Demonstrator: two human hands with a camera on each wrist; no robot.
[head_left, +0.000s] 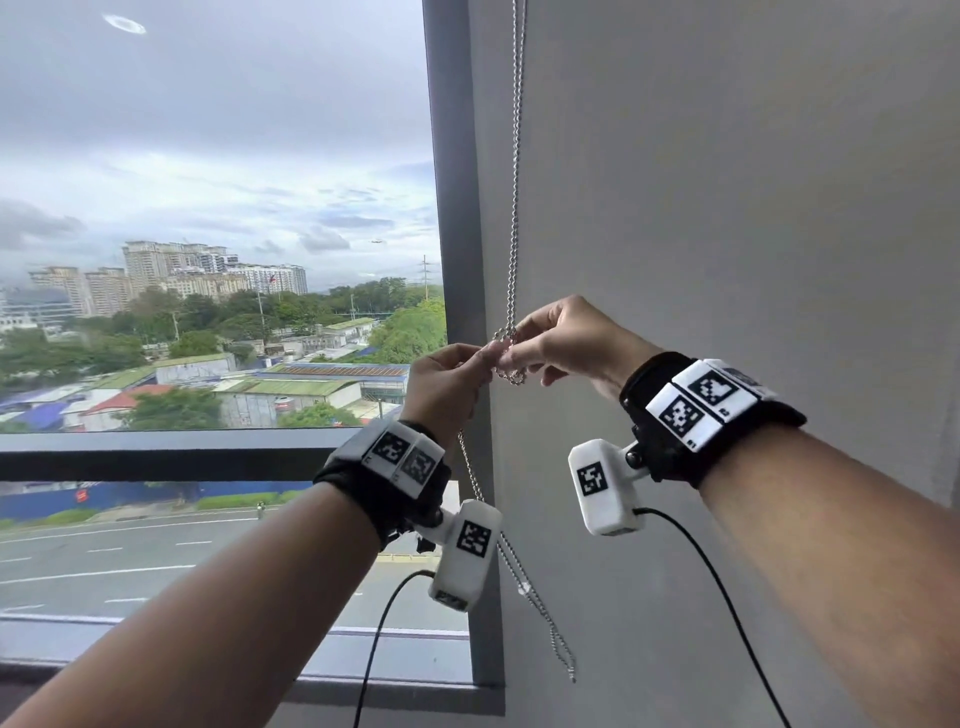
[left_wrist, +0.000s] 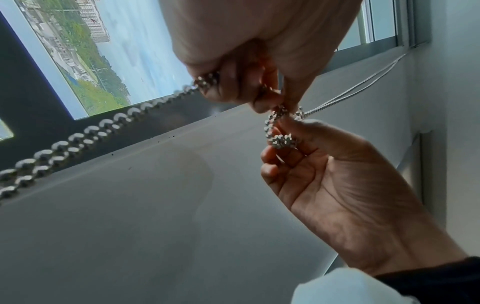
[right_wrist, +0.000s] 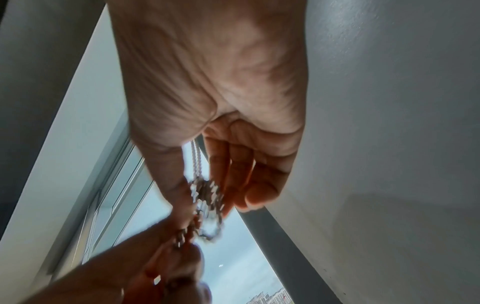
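Observation:
A silver bead chain (head_left: 514, 208) hangs down in front of the dark window frame. At chest height it is bunched into a small tangle of loops (head_left: 508, 358). My left hand (head_left: 467, 369) pinches the chain just left of the tangle, and the doubled chain (left_wrist: 103, 127) runs on through that fist. My right hand (head_left: 540, 343) pinches the loops (left_wrist: 280, 133) between thumb and forefinger, its other fingers loosely curled. In the right wrist view the bunched chain (right_wrist: 207, 197) is blurred between both hands. Below my left wrist the chain's slack end (head_left: 535, 597) dangles free.
A dark vertical window frame (head_left: 457, 208) stands right behind the chain, with a plain grey wall (head_left: 727, 208) to its right. A horizontal window bar (head_left: 156, 452) crosses at wrist height on the left. Black cables (head_left: 727, 597) hang from the wrist cameras.

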